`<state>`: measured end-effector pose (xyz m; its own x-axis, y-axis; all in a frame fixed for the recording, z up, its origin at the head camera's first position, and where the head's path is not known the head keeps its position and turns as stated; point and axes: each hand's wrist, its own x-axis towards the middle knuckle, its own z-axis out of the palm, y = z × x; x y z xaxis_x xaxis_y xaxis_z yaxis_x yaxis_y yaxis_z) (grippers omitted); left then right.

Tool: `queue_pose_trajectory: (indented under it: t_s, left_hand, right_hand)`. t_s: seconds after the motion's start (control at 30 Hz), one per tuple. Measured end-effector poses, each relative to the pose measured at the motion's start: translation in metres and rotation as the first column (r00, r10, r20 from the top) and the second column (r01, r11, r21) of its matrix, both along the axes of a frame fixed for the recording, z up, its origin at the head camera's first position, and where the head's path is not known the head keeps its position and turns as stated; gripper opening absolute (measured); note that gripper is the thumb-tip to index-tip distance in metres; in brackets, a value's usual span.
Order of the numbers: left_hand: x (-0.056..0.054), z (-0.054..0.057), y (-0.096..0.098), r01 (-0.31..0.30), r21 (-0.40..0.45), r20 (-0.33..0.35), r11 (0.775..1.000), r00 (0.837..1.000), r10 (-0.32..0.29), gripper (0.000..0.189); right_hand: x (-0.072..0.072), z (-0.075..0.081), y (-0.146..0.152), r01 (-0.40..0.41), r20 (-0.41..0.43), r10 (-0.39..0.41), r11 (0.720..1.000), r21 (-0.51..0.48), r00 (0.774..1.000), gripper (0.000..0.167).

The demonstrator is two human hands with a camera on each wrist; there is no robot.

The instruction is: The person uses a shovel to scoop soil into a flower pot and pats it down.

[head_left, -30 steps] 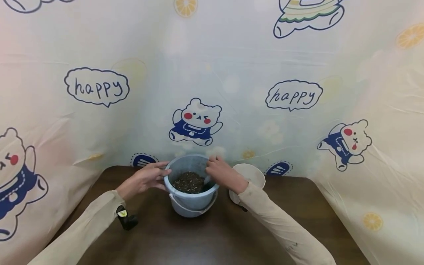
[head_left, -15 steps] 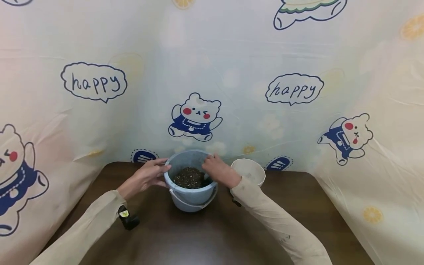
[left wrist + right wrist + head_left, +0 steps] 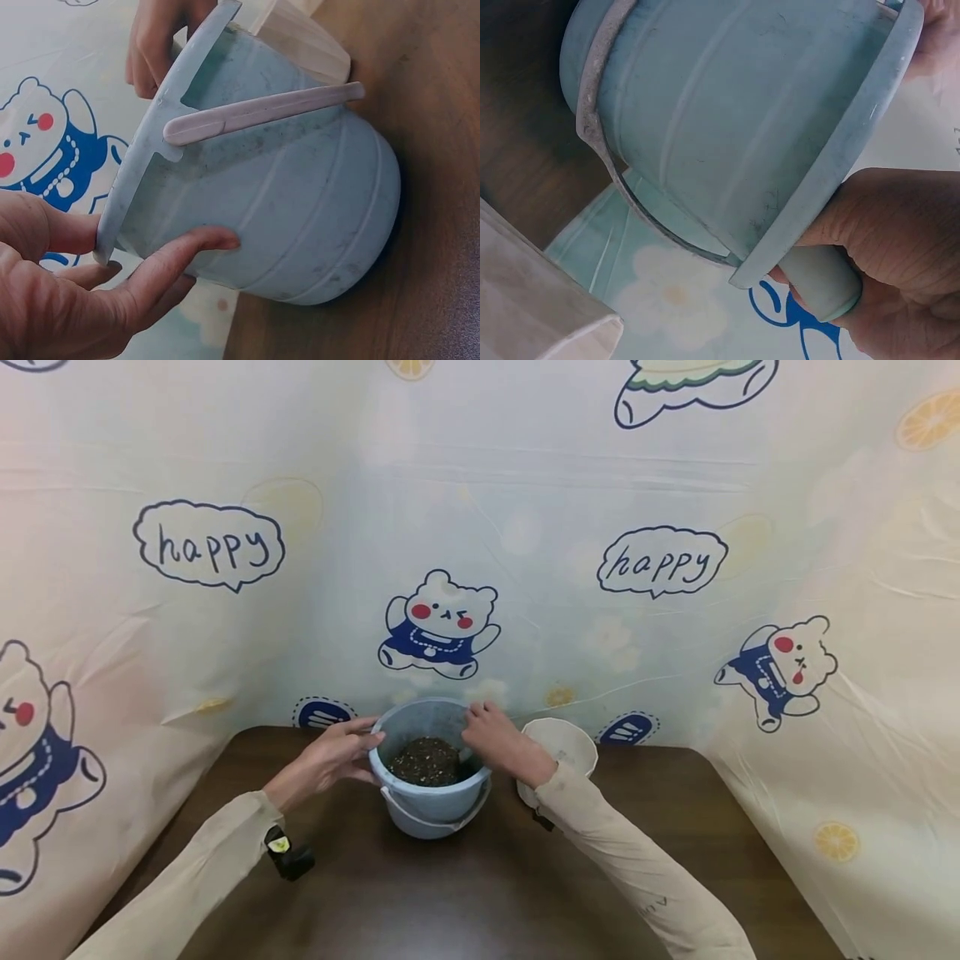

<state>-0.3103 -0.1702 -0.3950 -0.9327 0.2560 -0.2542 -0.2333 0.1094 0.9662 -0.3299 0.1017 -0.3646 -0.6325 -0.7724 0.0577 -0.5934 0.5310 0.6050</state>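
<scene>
A light blue plastic bucket (image 3: 431,814) with dark, speckled soil (image 3: 424,762) inside stands on the brown table. My left hand (image 3: 330,758) grips its rim from the left; in the left wrist view the thumb lies at the rim and the fingers spread along the outer wall. Over the right side of the rim, my right hand (image 3: 504,745) holds the thick grey-green handle (image 3: 821,281) of what looks like a small trowel. Its lower end goes down into the bucket by the soil, mostly hidden by the hand and wall. The pale carrying handle (image 3: 262,112) hangs down against the bucket's side.
A white bowl-like pot (image 3: 566,743) with a wavy rim stands right of the bucket, partly behind my right wrist. The table (image 3: 420,902) ends at a printed cloth backdrop (image 3: 525,610) close behind the bucket.
My right hand shifts slightly left over the bucket, then back right, still holding the trowel. The soil's surface changes a little near it. My left hand stays on the rim.
</scene>
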Motion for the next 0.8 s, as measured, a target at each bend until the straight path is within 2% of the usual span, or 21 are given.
queue_pose_trajectory:
  t_s: [0.13, 0.3, 0.43, 0.57, 0.8]
  left_hand:
    - [0.001, -0.002, -0.001, 0.000, -0.002, -0.001, 1.000, 1.000, 0.000, 0.064]
    - [0.000, -0.002, 0.000, 0.005, -0.003, -0.004, 1.000, 1.000, -0.005, 0.064]
    - [-0.001, -0.002, 0.003, 0.012, 0.011, -0.010, 1.000, 1.000, -0.012, 0.064]
    - [-0.001, -0.001, 0.002, 0.014, 0.023, -0.014, 1.000, 1.000, -0.013, 0.064]
    - [0.002, -0.003, -0.001, 0.005, 0.032, -0.004, 0.999, 1.000, -0.005, 0.064]
  right_hand:
    - [0.002, 0.000, 0.001, -0.020, -0.024, 0.020, 1.000, -0.005, 1.000, 0.018]
    - [-0.001, 0.001, 0.007, 0.004, 0.032, -0.003, 1.000, -0.025, 0.999, 0.016]
    - [-0.001, 0.010, 0.017, 0.005, 0.067, -0.003, 0.999, -0.042, 0.998, 0.012]
    - [0.000, 0.018, 0.026, 0.003, 0.123, 0.010, 0.995, -0.104, 0.992, 0.008]
    - [-0.001, 0.016, 0.036, -0.014, 0.207, 0.066, 0.970, -0.244, 0.976, 0.016]
